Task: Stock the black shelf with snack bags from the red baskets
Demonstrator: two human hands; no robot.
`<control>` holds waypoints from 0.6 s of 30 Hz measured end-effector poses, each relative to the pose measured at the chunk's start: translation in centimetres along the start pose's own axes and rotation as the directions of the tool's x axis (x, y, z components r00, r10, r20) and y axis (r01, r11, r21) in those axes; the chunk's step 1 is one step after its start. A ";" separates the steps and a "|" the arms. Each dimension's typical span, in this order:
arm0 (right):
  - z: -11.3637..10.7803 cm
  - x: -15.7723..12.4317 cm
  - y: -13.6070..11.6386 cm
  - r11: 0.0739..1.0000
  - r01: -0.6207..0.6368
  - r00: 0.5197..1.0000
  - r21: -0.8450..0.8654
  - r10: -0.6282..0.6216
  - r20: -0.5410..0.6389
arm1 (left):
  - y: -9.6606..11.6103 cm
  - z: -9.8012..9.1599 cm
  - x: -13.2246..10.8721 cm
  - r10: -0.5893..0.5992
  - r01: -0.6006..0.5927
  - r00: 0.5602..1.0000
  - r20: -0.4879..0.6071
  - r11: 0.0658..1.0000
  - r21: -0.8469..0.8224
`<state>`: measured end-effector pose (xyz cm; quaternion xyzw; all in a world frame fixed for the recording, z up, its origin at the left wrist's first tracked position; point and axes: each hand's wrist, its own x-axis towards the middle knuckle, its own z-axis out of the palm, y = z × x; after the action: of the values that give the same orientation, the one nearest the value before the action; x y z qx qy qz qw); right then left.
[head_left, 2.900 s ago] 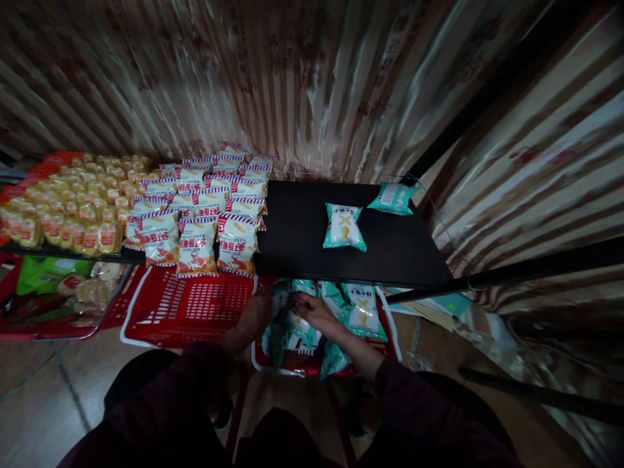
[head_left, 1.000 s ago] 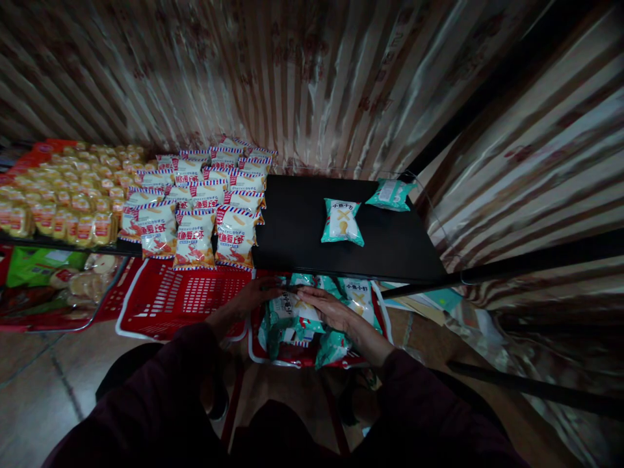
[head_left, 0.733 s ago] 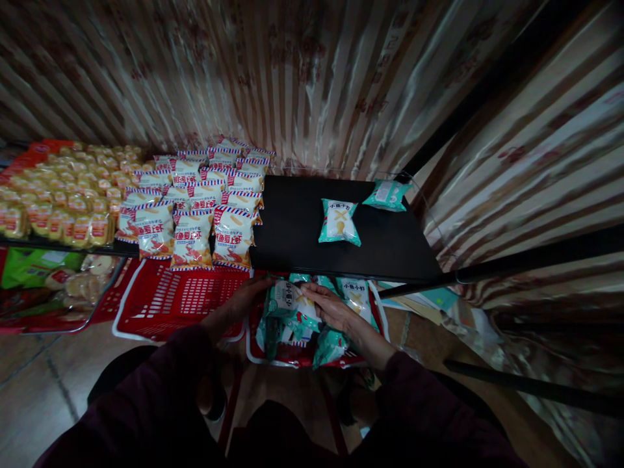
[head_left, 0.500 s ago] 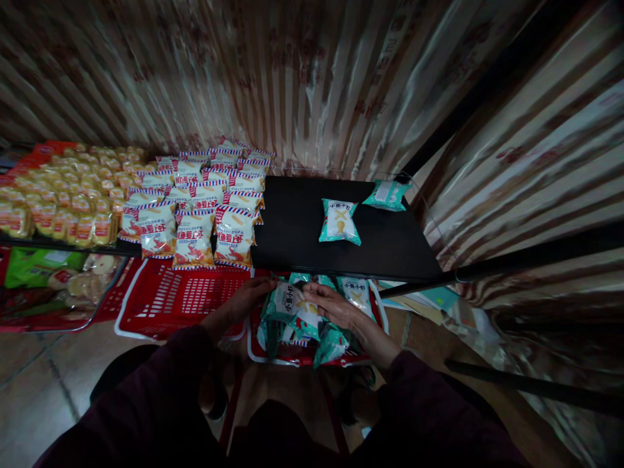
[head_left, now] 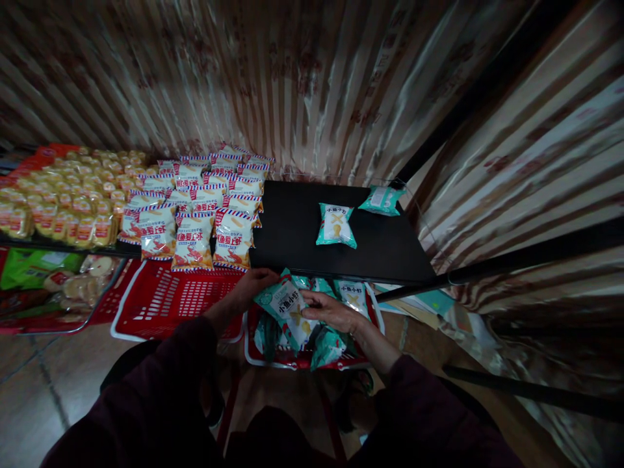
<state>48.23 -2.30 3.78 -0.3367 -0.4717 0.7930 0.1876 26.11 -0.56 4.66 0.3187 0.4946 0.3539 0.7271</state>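
Note:
Between my hands a green and white snack bag [head_left: 287, 304] is held tilted above the right red basket [head_left: 380, 318]. The fingers of my left hand [head_left: 256, 286] are closed on its upper left edge. My right hand [head_left: 331, 311] grips its right side, thumb and fingers pressed on the wrapper. More green bags [head_left: 351, 294] fill the basket under and beside my hands. On the black shelf [head_left: 292, 227], one green bag [head_left: 336, 225] lies face up, and another [head_left: 381, 200] lies near the back right corner.
Rows of white and orange snack bags [head_left: 192, 240] stand on the shelf at centre left, beside many yellow packaged cakes [head_left: 73, 201]. A second red basket [head_left: 180, 299] sits below. A basket with assorted packs [head_left: 68, 286] is at far left. Black metal bars [head_left: 511, 253] cross the right side.
The held bag has turned and come up slightly, with more of its front showing. Both hands remain on it. The whole view has shifted a little.

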 end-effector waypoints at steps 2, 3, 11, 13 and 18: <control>0.1 0.0 -0.3 1.000 0.017 1.000 -0.002 -0.017 -0.017 | 0.4 0.1 0.2 0.018 -0.017 1.000 0.010 1.000 -0.022; 0.1 0.0 -0.4 1.000 0.030 0.999 -0.002 -0.030 -0.032 | 0.6 0.1 0.2 0.034 -0.033 0.999 0.017 0.999 -0.040; 0.3 -0.1 -1.9 0.993 0.095 0.965 0.071 -0.074 -0.253 | 0.5 1.3 0.1 0.049 0.005 0.984 0.169 0.952 -0.306; 0.2 0.0 -1.9 0.990 0.131 0.943 0.057 -0.106 -0.316 | 0.3 1.7 0.0 0.086 -0.021 0.979 0.186 0.946 -0.324; 0.2 0.5 -1.6 0.976 0.218 0.903 0.015 -0.196 -0.382 | 0.3 2.7 -0.4 0.196 -0.102 0.949 0.245 0.931 -0.350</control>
<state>47.70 -1.39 5.09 -0.4256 -0.4371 0.7019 0.3677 28.46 -1.03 5.91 0.2742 0.2955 0.4392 0.8029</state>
